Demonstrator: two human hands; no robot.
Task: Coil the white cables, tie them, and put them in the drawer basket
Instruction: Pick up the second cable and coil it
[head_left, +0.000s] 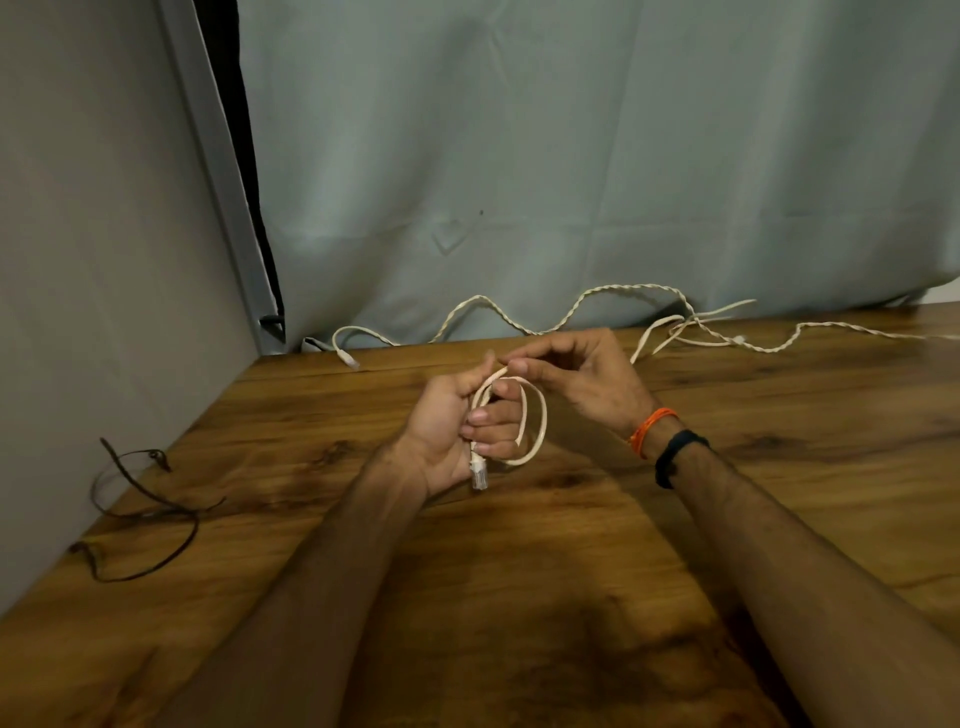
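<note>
Left hand (457, 431) gripping the first loops of a flat white network cable (537, 415), plug (479, 474) hanging below.

The right hand (576, 371) pinches the same cable at the loop's top, seemingly to feed the next turn; the slack trails to the far table (779, 493) edge beside a twisted white cable (613, 293). A dark tie cord (150, 509) waits left. No drawer basket is visible.

- One head-worn view looks forward and down, close over the wooden tabletop (519, 597).
- It faces the tabletop's far edge and a curtain (571, 156).
</note>
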